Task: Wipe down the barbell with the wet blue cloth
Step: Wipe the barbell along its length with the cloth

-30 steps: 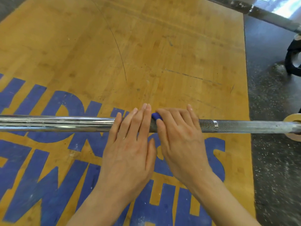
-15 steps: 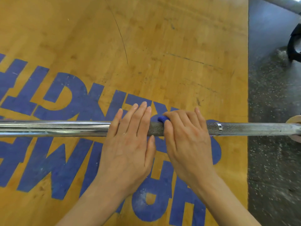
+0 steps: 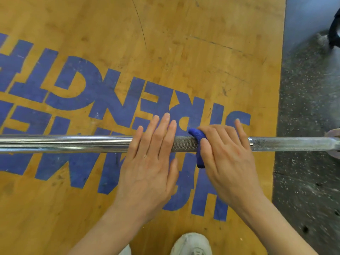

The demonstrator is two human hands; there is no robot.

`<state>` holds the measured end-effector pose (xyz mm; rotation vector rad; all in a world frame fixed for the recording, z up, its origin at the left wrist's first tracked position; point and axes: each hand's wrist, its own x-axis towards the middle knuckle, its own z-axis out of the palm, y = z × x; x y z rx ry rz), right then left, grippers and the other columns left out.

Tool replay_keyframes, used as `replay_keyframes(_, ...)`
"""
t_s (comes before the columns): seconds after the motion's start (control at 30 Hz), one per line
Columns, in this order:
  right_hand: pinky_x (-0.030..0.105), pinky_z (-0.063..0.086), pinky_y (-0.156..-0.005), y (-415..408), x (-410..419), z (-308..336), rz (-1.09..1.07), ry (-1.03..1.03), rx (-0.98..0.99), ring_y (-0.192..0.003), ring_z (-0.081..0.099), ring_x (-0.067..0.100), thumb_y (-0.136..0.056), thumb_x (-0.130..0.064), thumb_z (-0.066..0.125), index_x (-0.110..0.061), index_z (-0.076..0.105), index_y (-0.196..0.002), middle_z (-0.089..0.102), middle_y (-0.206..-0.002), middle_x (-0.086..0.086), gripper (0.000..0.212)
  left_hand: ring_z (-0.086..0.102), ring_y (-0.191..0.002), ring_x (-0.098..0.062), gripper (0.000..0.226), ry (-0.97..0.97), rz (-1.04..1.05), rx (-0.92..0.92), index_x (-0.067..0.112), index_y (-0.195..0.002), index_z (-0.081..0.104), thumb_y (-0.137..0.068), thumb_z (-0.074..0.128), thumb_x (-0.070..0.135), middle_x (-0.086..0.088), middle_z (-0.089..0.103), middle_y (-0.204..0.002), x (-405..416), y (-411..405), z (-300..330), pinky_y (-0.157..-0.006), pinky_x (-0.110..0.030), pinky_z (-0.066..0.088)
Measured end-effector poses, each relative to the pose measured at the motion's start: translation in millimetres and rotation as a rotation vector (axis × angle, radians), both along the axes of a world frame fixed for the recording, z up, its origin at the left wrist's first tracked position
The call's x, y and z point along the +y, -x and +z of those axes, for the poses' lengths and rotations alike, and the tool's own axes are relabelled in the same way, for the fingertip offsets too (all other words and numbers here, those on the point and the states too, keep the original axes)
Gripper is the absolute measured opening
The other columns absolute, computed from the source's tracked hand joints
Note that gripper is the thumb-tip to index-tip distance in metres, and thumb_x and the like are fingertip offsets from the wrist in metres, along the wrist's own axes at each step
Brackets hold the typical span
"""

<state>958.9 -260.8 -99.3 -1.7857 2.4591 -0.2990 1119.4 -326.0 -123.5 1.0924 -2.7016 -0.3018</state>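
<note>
The barbell [image 3: 64,143] runs straight across the view from 9 o'clock to 3 o'clock, above a wooden platform [image 3: 184,43] painted with large blue letters [image 3: 114,100] that read upside down from here. Its left stretch is smooth, bright chrome with long reflections; from the middle on, the shaft turns to dull grey knurling, broken by a thin shiny ring just right of centre.

Near the centre, the left hand [image 3: 149,166] lies flat across the bar, fingers straight and close together, pointing toward 12 o'clock, the thumb alongside; it presses on the bar rather than gripping it.

Just to its right, the blue cloth [image 3: 199,144] is draped over the knurled part, a thick terry fold showing above the bar and an end hanging below it. Whether it is wet cannot be told. The right hand [image 3: 226,157] covers most of it, fingers curled over the top of the bar and cloth, thumb on the near side.

At 3 o'clock the bar meets a collar [image 3: 334,144] over dark speckled rubber flooring [image 3: 305,107]. At 6 o'clock a pale shoe [image 3: 191,243] shows.
</note>
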Motion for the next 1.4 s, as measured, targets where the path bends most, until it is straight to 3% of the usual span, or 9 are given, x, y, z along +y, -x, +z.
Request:
replay_keyframes(0.57, 0.042, 0.030, -0.116, -3, 26, 16, 0.135, -0.305, -0.100, -0.089, 0.056, 0.026, -0.100, -0.037, 0.006, -0.015, 0.061, -0.099, 0.056, -0.086, -0.002, 0.060, 0.026, -0.153, -0.030, 0.070, -0.055, -0.037, -0.022, -0.002, -0.155, 0.031, -0.092, 0.046, 0.024, -0.015, 0.028, -0.164, 52, -30, 4, -0.125, -0.047, 0.012)
replay_keyframes(0.7, 0.041, 0.045, -0.082, -30, 9, 13, 0.229, -0.298, -0.111, -0.065, 0.047, 0.028, -0.096, -0.029, 0.016, -0.017, 0.047, -0.072, 0.046, -0.066, -0.003, 0.041, 0.025, -0.153, -0.030, 0.069, -0.056, -0.038, -0.029, -0.001, -0.156, 0.029, -0.093, 0.042, 0.025, -0.015, 0.026, -0.165, 62, -36, 4, -0.126, -0.045, 0.010)
replay_keyframes(0.93, 0.034, 0.024, -0.051, -12, 9, 34, 0.277, -0.629, -0.031, -0.063, 0.034, 0.020, -0.107, -0.021, 0.033, -0.022, 0.019, -0.072, 0.031, -0.071, -0.005, 0.037, 0.024, -0.153, -0.029, 0.069, -0.119, -0.089, -0.025, -0.001, -0.156, 0.029, -0.094, 0.038, 0.028, -0.015, 0.024, -0.166, 78, -49, 10, -0.124, -0.045, 0.014)
replay_keyframes(1.03, 0.030, 0.018, -0.044, -46, 11, 17, 0.329, -0.319, 0.045, -0.053, 0.032, 0.025, -0.091, -0.007, 0.054, -0.023, 0.021, -0.066, 0.025, -0.059, -0.008, 0.045, 0.021, -0.154, -0.028, 0.071, -0.141, -0.091, -0.010, -0.002, -0.156, 0.028, -0.093, 0.039, 0.027, -0.015, 0.023, -0.166, 80, -57, 11, -0.126, -0.043, 0.009)
replay_keyframes(1.13, 0.046, 0.050, -0.073, -62, 53, -2, 0.139, 0.039, -0.061, -0.075, 0.056, 0.025, -0.100, -0.013, 0.042, -0.015, 0.064, -0.088, 0.060, -0.079, 0.000, 0.026, 0.019, -0.155, -0.029, 0.070, -0.122, -0.091, -0.017, -0.001, -0.156, 0.028, -0.093, 0.040, 0.025, -0.015, 0.021, -0.167, 78, -63, 9, -0.127, -0.044, 0.007)
replay_keyframes(1.2, 0.051, 0.033, -0.115, -74, 88, -12, 0.081, 0.058, -0.089, -0.127, 0.054, 0.025, -0.107, -0.025, 0.029, -0.010, 0.057, -0.134, 0.061, -0.131, 0.005, 0.042, 0.018, -0.155, -0.029, 0.070, -0.096, -0.099, -0.024, -0.001, -0.157, 0.026, -0.093, 0.041, 0.025, -0.015, 0.020, -0.167, 79, -63, 6, -0.127, -0.044, 0.007)
replay_keyframes(1.27, 0.049, 0.015, -0.125, -79, 103, -21, 0.092, 0.078, -0.005, -0.148, 0.032, 0.025, -0.109, -0.031, 0.026, -0.012, 0.038, -0.150, 0.044, -0.153, 0.006, 0.046, 0.018, -0.155, -0.029, 0.071, -0.067, -0.100, -0.038, -0.001, -0.157, 0.025, -0.093, 0.041, 0.026, -0.015, 0.021, -0.167, 82, -64, 3, -0.127, -0.044, 0.007)
replay_keyframes(1.33, 0.049, 0.020, -0.123, -79, 95, -28, 0.061, 0.119, 0.017, -0.140, 0.041, 0.025, -0.110, -0.033, 0.026, -0.012, 0.045, -0.144, 0.053, -0.144, 0.005, 0.044, 0.019, -0.154, -0.029, 0.072, -0.055, -0.094, -0.037, -0.001, -0.157, 0.025, -0.092, 0.042, 0.025, -0.015, 0.022, -0.166, 84, -64, 2, -0.126, -0.044, 0.008)
replay_keyframes(1.4, 0.043, 0.043, -0.099, -80, 68, -22, -0.057, 0.148, -0.013, -0.098, 0.057, 0.024, -0.109, -0.030, 0.027, -0.013, 0.066, -0.106, 0.067, -0.100, 0.001, 0.042, 0.021, -0.153, -0.030, 0.072, -0.051, -0.092, -0.040, -0.001, -0.157, 0.024, -0.092, 0.042, 0.024, -0.016, 0.024, -0.166, 83, -63, 2, -0.126, -0.045, 0.009)
